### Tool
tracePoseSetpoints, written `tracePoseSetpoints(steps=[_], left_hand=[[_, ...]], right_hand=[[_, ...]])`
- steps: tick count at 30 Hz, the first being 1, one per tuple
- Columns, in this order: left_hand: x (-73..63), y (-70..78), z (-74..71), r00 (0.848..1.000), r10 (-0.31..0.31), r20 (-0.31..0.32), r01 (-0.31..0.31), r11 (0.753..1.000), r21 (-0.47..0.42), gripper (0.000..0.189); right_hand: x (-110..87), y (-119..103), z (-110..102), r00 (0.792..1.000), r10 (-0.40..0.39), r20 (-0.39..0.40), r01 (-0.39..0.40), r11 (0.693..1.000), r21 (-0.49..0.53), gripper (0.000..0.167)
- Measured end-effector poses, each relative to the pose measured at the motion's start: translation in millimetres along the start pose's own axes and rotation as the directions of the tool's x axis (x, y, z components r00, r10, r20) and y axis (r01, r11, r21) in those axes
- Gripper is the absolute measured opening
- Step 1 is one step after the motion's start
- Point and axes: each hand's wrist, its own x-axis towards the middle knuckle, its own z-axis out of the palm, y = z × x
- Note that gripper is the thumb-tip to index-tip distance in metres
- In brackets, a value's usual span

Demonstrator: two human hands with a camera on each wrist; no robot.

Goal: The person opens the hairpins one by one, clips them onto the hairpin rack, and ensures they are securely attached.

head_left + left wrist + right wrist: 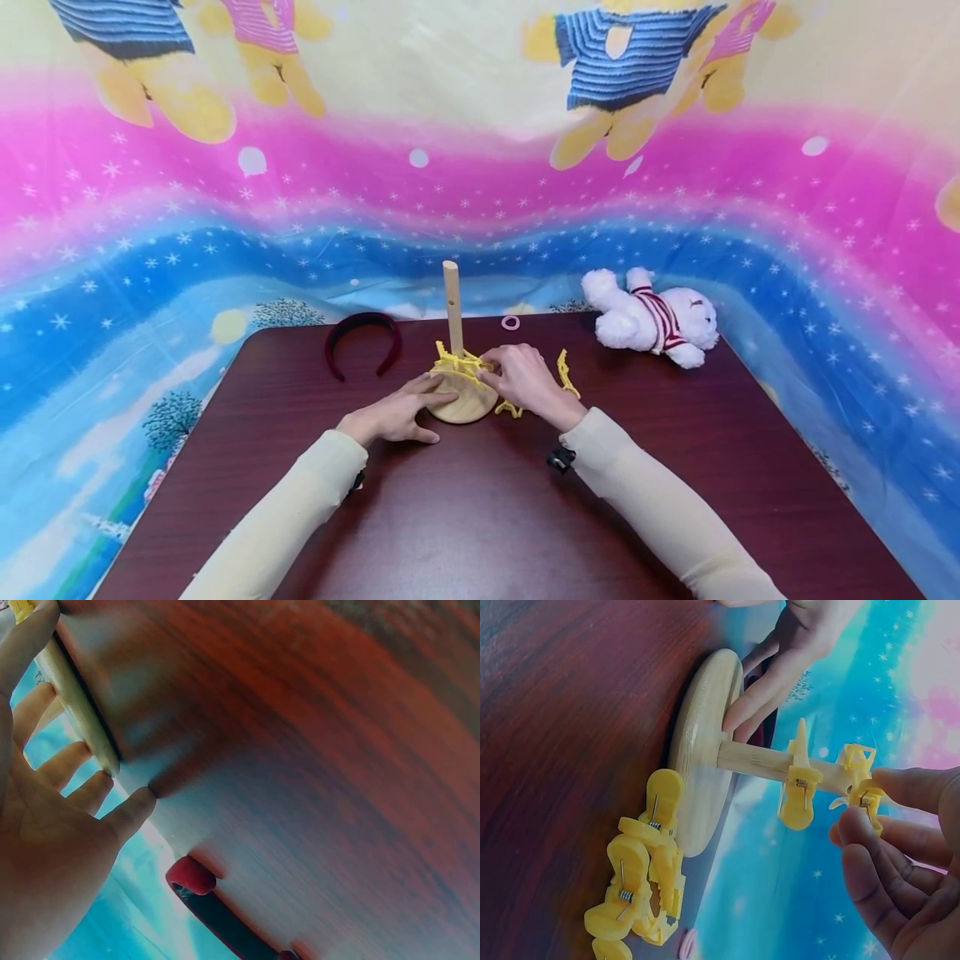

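Observation:
A round wooden base (468,408) with an upright wooden post (453,304) stands on the table. My left hand (405,412) rests on the base's left side, fingers spread. My right hand (525,379) is at the right of the post. In the right wrist view, its thumb and fingers pinch a yellow plastic spring clip (865,804) beside the post. Another yellow clip (798,810) grips the post closer to the base. Several loose yellow clips (626,885) lie next to the base, partly behind my right hand in the head view.
A dark red headband (363,317) lies at the back left. A small pink ring (510,322) is near the table's back edge. A white plush bear (652,321) in a striped shirt lies at the back right. Printed cloth hangs behind the dark wooden table (465,517).

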Motion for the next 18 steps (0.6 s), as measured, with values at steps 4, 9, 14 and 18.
tracePoseSetpoints(steps=[4,9,14,18], left_hand=[[0.0,1.1,-0.6,1.0,-0.002,0.003,0.002,1.0,0.004,0.078],[-0.6,1.9,0.1,1.0,0.007,0.0,-0.007,1.0,0.001,0.077],[-1.2,2.4,0.0,1.0,0.009,-0.012,-0.009,1.0,-0.005,0.078],[-1.9,3.7,-1.3,1.0,0.016,-0.016,-0.017,1.0,-0.006,0.078]], right_hand=[[1.0,0.6,-0.7,1.0,-0.001,0.007,0.001,1.0,0.007,0.027],[2.2,2.1,-0.7,0.999,0.018,0.032,-0.019,1.0,0.022,0.029],[4.2,5.7,2.1,0.998,0.04,0.044,-0.041,0.999,0.035,0.029],[4.7,7.0,3.3,0.996,0.07,0.058,-0.073,0.996,0.054,0.031]])
